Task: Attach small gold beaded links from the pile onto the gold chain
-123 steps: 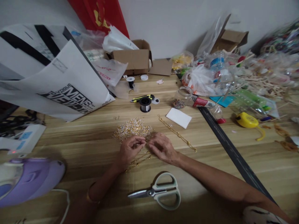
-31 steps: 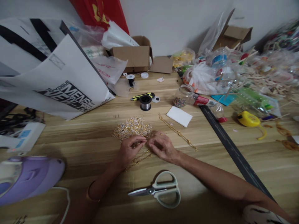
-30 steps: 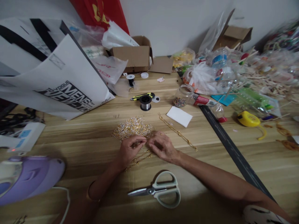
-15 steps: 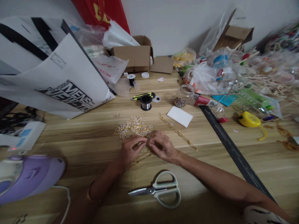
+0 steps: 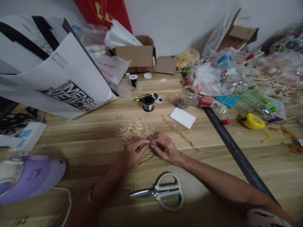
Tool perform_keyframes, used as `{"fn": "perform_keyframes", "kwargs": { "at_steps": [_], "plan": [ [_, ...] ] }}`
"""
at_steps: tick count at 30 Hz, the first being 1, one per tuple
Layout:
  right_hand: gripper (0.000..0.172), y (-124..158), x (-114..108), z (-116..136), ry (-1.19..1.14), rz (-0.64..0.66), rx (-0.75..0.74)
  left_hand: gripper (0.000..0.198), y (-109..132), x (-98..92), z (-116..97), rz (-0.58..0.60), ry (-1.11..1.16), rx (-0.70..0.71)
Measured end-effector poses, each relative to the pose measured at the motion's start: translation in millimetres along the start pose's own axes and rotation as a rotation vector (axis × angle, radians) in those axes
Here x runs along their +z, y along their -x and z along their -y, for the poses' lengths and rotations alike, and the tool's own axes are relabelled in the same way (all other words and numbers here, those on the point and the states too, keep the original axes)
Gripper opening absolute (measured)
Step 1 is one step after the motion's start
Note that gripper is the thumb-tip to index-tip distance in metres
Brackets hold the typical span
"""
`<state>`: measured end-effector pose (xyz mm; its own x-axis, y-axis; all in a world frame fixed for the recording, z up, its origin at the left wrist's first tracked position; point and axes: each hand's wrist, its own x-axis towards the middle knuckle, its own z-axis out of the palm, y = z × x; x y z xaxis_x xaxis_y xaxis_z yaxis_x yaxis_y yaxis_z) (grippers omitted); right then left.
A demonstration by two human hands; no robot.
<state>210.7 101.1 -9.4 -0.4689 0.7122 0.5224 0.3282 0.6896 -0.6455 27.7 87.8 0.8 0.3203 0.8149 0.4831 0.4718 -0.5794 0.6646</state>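
Observation:
My left hand (image 5: 132, 152) and my right hand (image 5: 165, 147) meet fingertip to fingertip at the middle of the wooden table (image 5: 71, 148). Both are pinched on a thin gold chain (image 5: 142, 160) that trails down under them. Just beyond the fingers lies a pile of small gold and clear links (image 5: 134, 129). A second gold chain (image 5: 181, 135) stretches diagonally to the right of my right hand. Pale green scissors (image 5: 163, 192) lie closed near the table's front edge, between my forearms.
A spool of wire (image 5: 148, 103), a yellow pen, a bead jar (image 5: 186, 97) and a white card (image 5: 182, 118) lie beyond. A black ruler (image 5: 233, 148) runs diagonally at right, a yellow tape measure (image 5: 252, 121) past it. A large white bag (image 5: 59, 82) and a purple appliance (image 5: 30, 176) stand left.
Both hands stay pinched together on the chain with only slight finger motion. The view has shifted a little.

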Motion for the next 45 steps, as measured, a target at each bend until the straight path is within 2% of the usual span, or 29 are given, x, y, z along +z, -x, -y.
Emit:
{"fn": "perform_keyframes", "kwargs": {
  "at_steps": [14,25,45],
  "plan": [
    [0.007,-0.2,-0.7,0.6,0.003,-0.009,-0.008,0.01,-1.3,0.1,-2.0,-0.005,0.027,-0.072],
    [0.01,0.1,-0.6,-0.1,0.003,0.022,0.015,0.011,-3.3,-2.1,-5.4,0.041,0.129,-0.213],
    [0.009,-0.5,-3.1,2.1,-0.02,0.007,0.008,0.01,-0.3,-0.7,1.2,0.01,0.15,-0.227]
  ]
}}
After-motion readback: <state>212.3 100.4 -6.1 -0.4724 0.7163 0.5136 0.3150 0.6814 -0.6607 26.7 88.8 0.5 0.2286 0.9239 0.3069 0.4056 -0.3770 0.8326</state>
